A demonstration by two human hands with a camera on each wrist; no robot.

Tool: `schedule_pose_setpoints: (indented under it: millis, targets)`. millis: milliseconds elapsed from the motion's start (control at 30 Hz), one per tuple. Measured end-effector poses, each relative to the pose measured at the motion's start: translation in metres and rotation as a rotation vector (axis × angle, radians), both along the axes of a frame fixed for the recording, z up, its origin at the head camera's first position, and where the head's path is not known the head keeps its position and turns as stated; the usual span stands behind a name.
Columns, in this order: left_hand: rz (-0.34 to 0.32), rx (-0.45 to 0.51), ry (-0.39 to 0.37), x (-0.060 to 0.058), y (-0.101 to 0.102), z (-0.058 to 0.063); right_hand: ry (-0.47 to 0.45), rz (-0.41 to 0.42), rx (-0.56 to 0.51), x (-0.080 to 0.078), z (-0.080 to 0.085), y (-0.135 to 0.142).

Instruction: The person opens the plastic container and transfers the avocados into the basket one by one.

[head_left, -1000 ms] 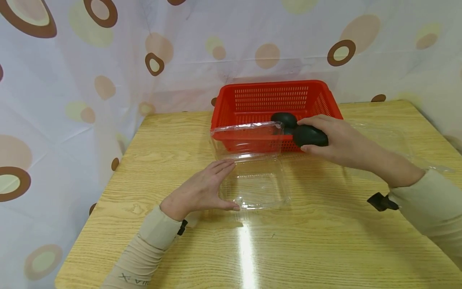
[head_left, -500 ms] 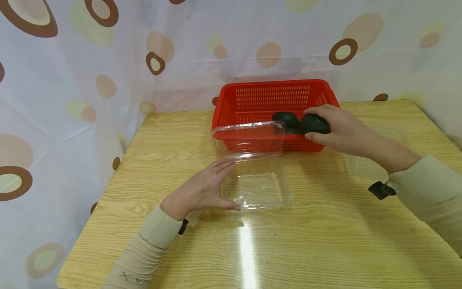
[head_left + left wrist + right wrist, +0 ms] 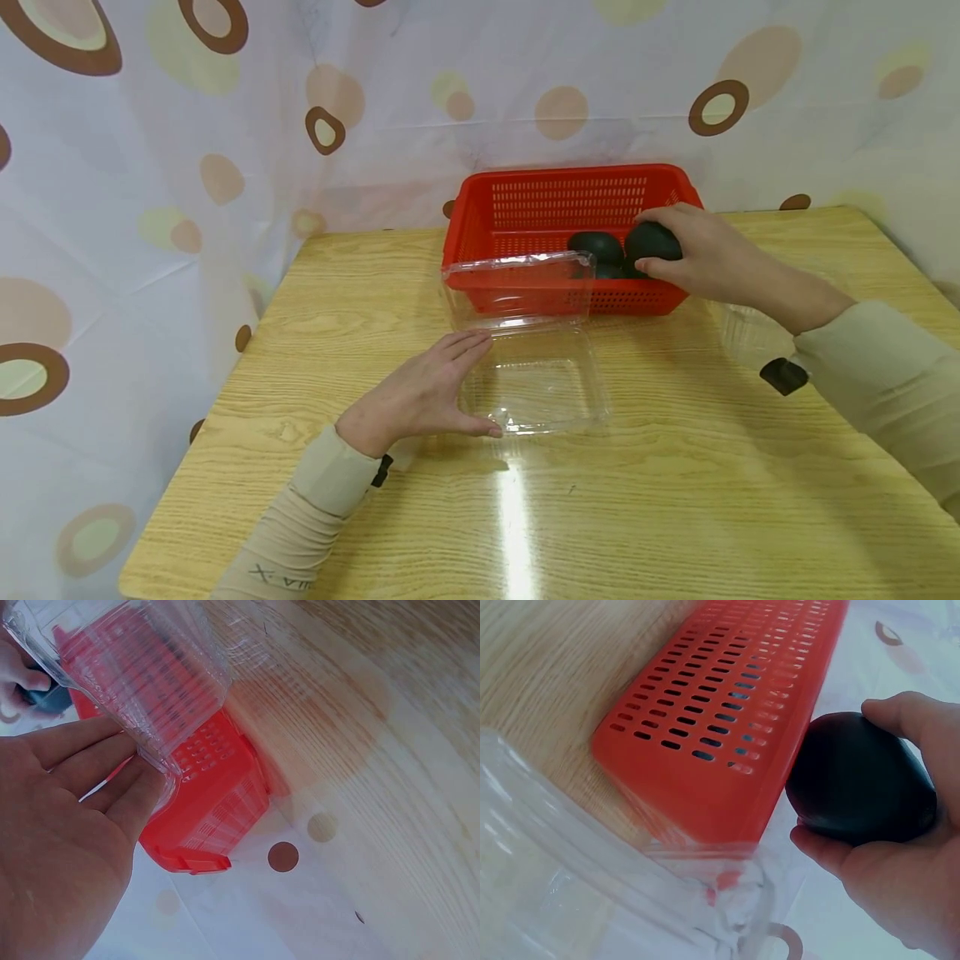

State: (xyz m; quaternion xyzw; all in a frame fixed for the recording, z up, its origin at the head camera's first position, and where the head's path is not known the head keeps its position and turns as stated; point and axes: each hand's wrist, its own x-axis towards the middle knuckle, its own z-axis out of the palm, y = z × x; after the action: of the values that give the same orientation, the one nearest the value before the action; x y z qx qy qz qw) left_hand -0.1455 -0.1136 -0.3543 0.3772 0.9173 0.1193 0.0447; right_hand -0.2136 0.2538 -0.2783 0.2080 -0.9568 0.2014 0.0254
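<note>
My right hand [image 3: 701,254] holds a dark green avocado [image 3: 651,242], thumb on the near side and fingers over the far side, at the right end of the red basket [image 3: 555,177]. In the right wrist view the avocado [image 3: 859,780] overlaps the basket's rim. More dark avocados [image 3: 595,246] lie in the basket. A clear plastic clamshell box [image 3: 536,387] stands on the table with its lid [image 3: 517,292] raised in front of the basket. My left hand [image 3: 423,392] rests at the box's left side, fingers straight and thumb spread along the near edge.
Another clear plastic container [image 3: 753,337] stands right of the basket, partly hidden under my right forearm. A patterned cloth [image 3: 405,108] hangs behind the wooden table [image 3: 637,500]. The basket stands at the table's back.
My right hand has moved back and slightly right with the avocado, from the basket's front rim to over its right end. The left hand and the clamshell box have stayed put.
</note>
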Motion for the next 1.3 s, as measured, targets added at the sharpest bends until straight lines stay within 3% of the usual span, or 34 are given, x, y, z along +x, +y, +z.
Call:
schedule_pose_setpoints:
  millis: [867, 1300]
  targets:
    - [-0.001, -0.001, 0.000, 0.000, 0.001, -0.002, -0.164, -0.085, 0.150, -0.054, -0.011, -0.011]
    - [0.000, 0.003, 0.018, 0.000, 0.001, -0.003, -0.229, -0.120, 0.211, -0.068, -0.016, -0.020]
